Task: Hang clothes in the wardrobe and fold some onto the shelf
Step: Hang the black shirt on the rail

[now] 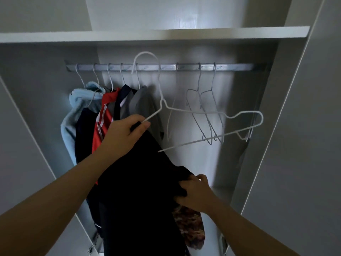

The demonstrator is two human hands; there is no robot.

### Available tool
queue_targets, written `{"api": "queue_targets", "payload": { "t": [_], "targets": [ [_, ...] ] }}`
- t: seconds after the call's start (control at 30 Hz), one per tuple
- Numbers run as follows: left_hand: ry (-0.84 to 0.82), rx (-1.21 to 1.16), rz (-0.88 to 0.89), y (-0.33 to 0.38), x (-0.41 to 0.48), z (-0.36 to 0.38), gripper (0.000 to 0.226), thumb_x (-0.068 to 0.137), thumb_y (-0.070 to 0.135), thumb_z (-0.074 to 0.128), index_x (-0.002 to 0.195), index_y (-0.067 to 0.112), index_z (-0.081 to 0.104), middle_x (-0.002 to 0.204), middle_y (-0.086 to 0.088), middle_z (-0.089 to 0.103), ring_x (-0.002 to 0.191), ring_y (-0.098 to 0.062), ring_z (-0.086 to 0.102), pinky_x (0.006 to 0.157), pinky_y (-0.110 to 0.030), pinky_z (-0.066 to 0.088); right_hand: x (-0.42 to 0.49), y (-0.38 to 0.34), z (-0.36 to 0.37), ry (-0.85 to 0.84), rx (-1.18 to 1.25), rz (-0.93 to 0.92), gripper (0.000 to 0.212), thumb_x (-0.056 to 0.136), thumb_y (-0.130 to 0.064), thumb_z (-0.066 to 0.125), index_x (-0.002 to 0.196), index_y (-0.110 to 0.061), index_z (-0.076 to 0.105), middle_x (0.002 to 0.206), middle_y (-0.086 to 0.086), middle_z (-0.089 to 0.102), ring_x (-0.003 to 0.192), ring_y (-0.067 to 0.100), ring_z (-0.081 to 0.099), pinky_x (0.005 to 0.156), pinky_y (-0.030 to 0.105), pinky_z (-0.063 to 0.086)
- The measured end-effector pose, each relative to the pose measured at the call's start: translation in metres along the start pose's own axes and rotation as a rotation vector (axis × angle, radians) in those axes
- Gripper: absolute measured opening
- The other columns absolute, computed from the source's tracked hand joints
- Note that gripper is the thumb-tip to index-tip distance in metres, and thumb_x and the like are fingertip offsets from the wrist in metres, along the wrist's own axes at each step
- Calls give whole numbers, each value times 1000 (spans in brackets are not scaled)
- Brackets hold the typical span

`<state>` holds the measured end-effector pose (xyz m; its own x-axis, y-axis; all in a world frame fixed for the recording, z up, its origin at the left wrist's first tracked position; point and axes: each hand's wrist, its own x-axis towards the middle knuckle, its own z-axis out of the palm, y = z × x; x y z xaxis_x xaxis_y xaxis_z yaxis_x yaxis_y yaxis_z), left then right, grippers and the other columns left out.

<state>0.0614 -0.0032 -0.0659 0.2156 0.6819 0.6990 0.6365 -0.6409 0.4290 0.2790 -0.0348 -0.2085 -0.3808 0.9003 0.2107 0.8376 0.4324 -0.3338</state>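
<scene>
Hanger (195, 112) of white wire, held before the wardrobe rail (184, 67), its left end pinched with the black garment (140, 182) by the left hand (127, 134); right hand (195, 194) clutches the garment's lower fold.

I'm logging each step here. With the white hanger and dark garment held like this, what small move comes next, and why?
Probably the right hand draws the dark garment over the bare right end of the white hanger. The left hand pinches wire and cloth together at one end only, and the hook looks off the rail.
</scene>
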Motion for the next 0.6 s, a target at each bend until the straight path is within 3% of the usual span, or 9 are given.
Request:
{"api": "queue_targets", "payload": {
  "t": [0.07, 0.13, 0.17, 0.23, 0.3, 0.37, 0.47, 0.53, 0.6],
  "targets": [
    [19, 51, 7, -5, -5, -12, 9, 90, 14, 59, 85, 17, 66, 66, 14, 62, 65, 6, 55, 63, -5, 38, -8, 6, -4, 51, -103, 6, 31, 85, -44, 51, 83, -14, 59, 80, -8, 57, 90, 9, 47, 79, 24, 12],
    [14, 61, 11, -9, -10, -26, 17, 89, 18, 58, 82, 33, 61, 72, 29, 61, 66, 13, 54, 64, -1, 37, -13, 6, -17, 188, -34, 11, 36, 87, -45, 56, 73, -12, 55, 66, -7, 49, 71, 11, 48, 72, 24, 24],
    [7, 47, 0, -11, -13, -32, 21, 88, 26, 57, 79, 45, 59, 75, 31, 61, 67, 12, 54, 64, -1, 37, -15, 5, -25, 255, 64, 35, 37, 85, -44, 60, 69, -11, 55, 60, -6, 45, 63, 11, 46, 64, 25, 29],
    [-22, 27, -36, -15, -16, -42, 19, 84, 39, 53, 73, 54, 57, 77, 19, 63, 70, 2, 57, 65, -6, 39, -14, 1, -39, 368, 261, 124, 32, 81, -41, 67, 66, -16, 53, 56, -8, 47, 54, 7, 46, 52, 19, 34],
    [-38, 68, -30, -23, -18, -46, 24, 87, 31, 57, 75, 51, 56, 75, 11, 64, 72, -6, 58, 66, -9, 40, -11, -2, -51, 504, 464, 225, 29, 80, -40, 67, 65, -25, 46, 49, -9, 47, 47, 1, 45, 49, 13, 37],
    [-34, 124, -24, -30, -20, -49, 23, 88, 18, 61, 79, 39, 58, 73, 12, 64, 73, -8, 58, 68, -9, 39, -3, -8, -59, 619, 776, 310, 19, 87, -37, 58, 73, -27, 51, 48, -11, 52, 43, -1, 46, 47, 9, 37],
    [-39, 176, -18, -38, -20, -57, 13, 87, 14, 61, 82, 25, 64, 74, 13, 64, 76, -5, 59, 71, -4, 38, 17, -16, -69, 717, 1158, 437, 16, 94, -40, 46, 89, -32, 58, 60, -11, 52, 51, 2, 51, 58, 22, 43],
    [-42, 216, -2, -44, -20, -66, 10, 87, 11, 61, 83, 18, 68, 72, 22, 62, 80, 2, 57, 71, 1, 35, 30, -24, -72, 779, 1145, 471, 27, 96, -44, 41, 108, -27, 58, 79, -6, 55, 65, 3, 55, 70, 24, 45],
    [-56, 230, -16, -49, -21, -74, 11, 87, 9, 61, 84, 15, 69, 73, 28, 59, 75, 16, 54, 69, 3, 34, 43, -34, -76, 863, 1014, 407, 30, 97, -38, 40, 122, -25, 51, 89, -9, 54, 72, -3, 56, 74, 13, 45]
  ]
}}
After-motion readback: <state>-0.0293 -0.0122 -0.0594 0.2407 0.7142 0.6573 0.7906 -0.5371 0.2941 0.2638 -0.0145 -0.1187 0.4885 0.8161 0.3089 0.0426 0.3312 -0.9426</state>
